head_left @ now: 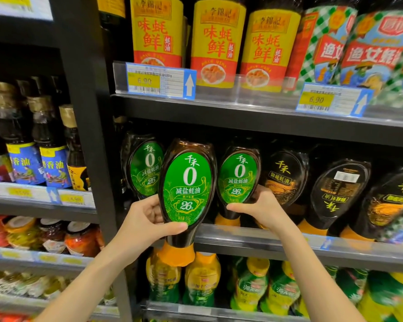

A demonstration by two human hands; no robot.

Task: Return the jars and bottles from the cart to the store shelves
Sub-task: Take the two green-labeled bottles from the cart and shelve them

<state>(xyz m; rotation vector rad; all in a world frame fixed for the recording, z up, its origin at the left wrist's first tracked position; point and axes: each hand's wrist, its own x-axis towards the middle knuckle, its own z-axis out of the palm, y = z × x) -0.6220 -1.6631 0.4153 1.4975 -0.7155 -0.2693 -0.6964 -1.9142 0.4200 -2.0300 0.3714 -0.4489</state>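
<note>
Bottle (186,194) with a green label, brown-bodied and cap-down, is held in the air just in front of the middle shelf (289,254), label facing out. The left grip (147,219) is wrapped round its narrow lower body, thumb laid across the foot of the label and fingers curled behind. The right grip (258,208) pinches a second green bottle (239,180) that stands on that shelf, thumb on its lower front and fingers round its far side. A third green bottle (144,168) stands to the left, and the held one covers the space between the two, so I cannot tell how wide the slot is. The orange cap (176,254) hangs below the front rail (254,237). To do this well, I would raise the bottle until the cap clears that rail, then slide it straight back between its twins. Meanwhile the right grip can nudge its bottle toward the black-labelled bottles (286,177) to open room. These look top-heavy on their caps, so set it flat and release only once it stands. The cart is not in view.
</note>
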